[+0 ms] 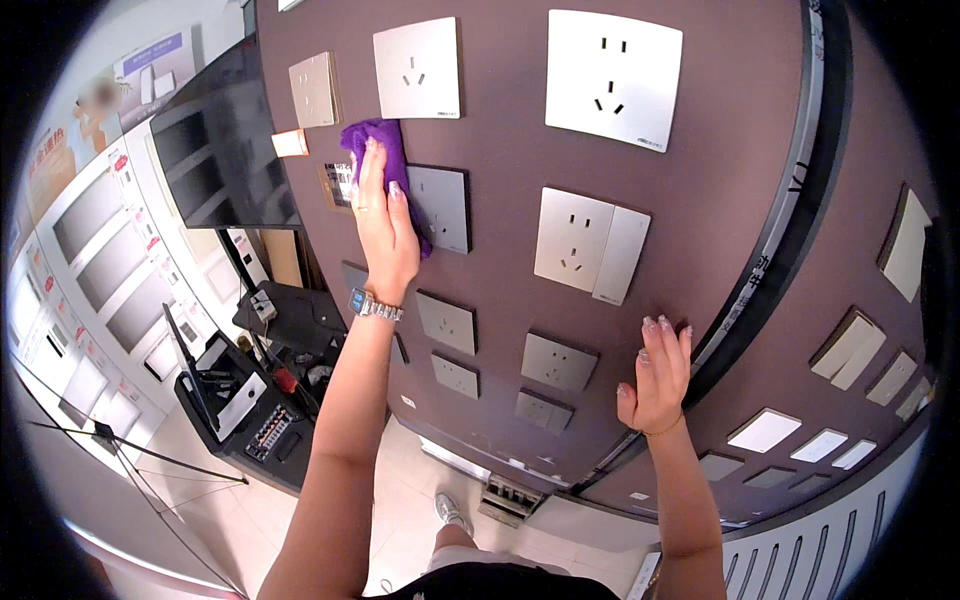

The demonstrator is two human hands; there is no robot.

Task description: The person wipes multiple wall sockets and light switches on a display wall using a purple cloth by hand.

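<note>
My left hand (pixel 382 214) presses a purple cloth (pixel 396 142) flat against the brown display panel (pixel 502 150), partly over a grey socket plate (pixel 442 206). Just above the cloth is a silver three-pin socket plate (pixel 417 69); a gold-toned plate (pixel 315 90) lies to its left. My right hand (pixel 658 371) rests with spread fingers at the panel, near its right edge, and holds nothing. Above it is a light double-section socket plate (pixel 592 244), with a large white socket plate (pixel 613 79) higher up. A watch is on my left wrist.
A black trim strip (pixel 787 202) borders the panel on the right, with another panel of switch plates (pixel 847 349) beyond it. At left are a dark screen (pixel 225 142), a black desk with an audio mixer (pixel 270 431) and cables, and a thin-legged stand (pixel 105 431).
</note>
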